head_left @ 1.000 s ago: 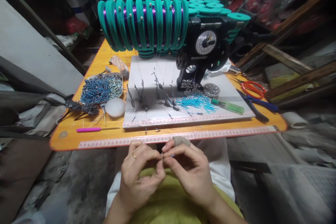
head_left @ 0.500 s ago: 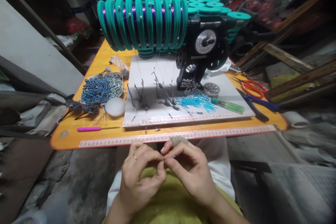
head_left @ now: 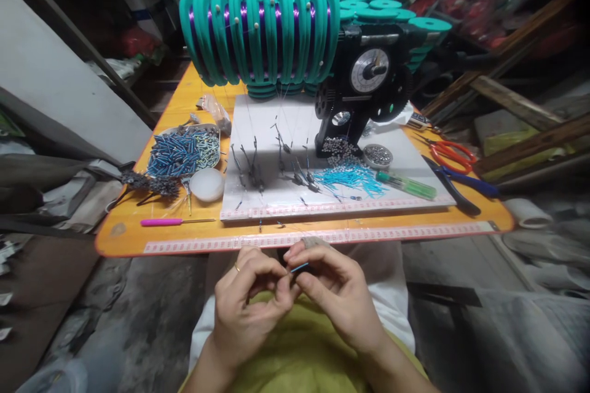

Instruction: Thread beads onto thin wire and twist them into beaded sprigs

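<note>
Between the thumb and forefinger of my left hand [head_left: 253,295], closed in a pinch, sits one end of a thin blue tube [head_left: 299,268]. The tube slants up to the right over my lap. My right hand [head_left: 338,288] curves around its free end, with thumb and forefinger apart and no grip on it visible. A beige wrap [head_left: 316,241] covers one right finger. Any fine thread at the fingertips is too small to make out. Similar blue pieces [head_left: 353,178] lie piled on the white board [head_left: 258,116] beyond my hands.
A black stand [head_left: 341,107] carries teal spools [head_left: 262,37] wound with purple line. Dark weights hang on threads over the board. A tray of blue parts [head_left: 170,153], a white cup [head_left: 206,185] and a pink-handled tool [head_left: 161,221] lie left; pliers [head_left: 454,156] lie right.
My right thumb and forefinger have parted from their pinch near the left fingertips. More of the blue tube now shows between the hands. The whole view has shifted slightly.
</note>
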Demonstrator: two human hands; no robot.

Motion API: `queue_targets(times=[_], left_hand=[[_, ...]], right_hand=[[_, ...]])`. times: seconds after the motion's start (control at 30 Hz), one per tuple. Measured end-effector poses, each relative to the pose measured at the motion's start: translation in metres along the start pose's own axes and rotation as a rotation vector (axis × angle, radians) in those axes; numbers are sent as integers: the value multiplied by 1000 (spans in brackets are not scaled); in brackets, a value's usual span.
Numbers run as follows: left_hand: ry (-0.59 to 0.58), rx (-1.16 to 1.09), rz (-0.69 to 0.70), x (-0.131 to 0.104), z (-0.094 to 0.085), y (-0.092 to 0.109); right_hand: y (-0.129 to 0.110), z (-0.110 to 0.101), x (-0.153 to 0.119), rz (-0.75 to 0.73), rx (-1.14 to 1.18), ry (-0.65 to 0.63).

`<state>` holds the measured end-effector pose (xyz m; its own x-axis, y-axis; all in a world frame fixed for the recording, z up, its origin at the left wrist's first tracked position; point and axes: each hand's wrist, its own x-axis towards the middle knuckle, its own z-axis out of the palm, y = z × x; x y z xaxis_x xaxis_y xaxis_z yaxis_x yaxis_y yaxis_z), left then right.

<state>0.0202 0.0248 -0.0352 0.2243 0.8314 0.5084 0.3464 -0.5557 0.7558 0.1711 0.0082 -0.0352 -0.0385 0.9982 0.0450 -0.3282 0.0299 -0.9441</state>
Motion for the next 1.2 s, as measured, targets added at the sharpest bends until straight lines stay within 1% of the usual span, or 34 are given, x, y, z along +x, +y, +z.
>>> queue_targets(times=[0.1, 0.27, 0.53, 0.63, 0.83, 1.0, 1.2], left_hand=[[1, -16, -29, 0, -1, 0], [0, -9, -25, -1, 0, -1], [33, -29, -76, -5, 0, 2], [40, -40, -97, -5, 2, 3], [26, -94, -127, -7, 3, 2], [19, -130, -144, -9, 3, 2], [32, -189, -164, -9, 3, 1]], right_hand=[[1, 2, 0, -11, 28, 4], [3, 5, 2, -9, 38, 19], [7, 15, -2, -36, 26, 110], [8, 16, -3, -30, 42, 123], [10, 16, -3, -37, 73, 108], [9, 15, -3, -9, 118, 73], [5, 15, -1, -18, 103, 50]])
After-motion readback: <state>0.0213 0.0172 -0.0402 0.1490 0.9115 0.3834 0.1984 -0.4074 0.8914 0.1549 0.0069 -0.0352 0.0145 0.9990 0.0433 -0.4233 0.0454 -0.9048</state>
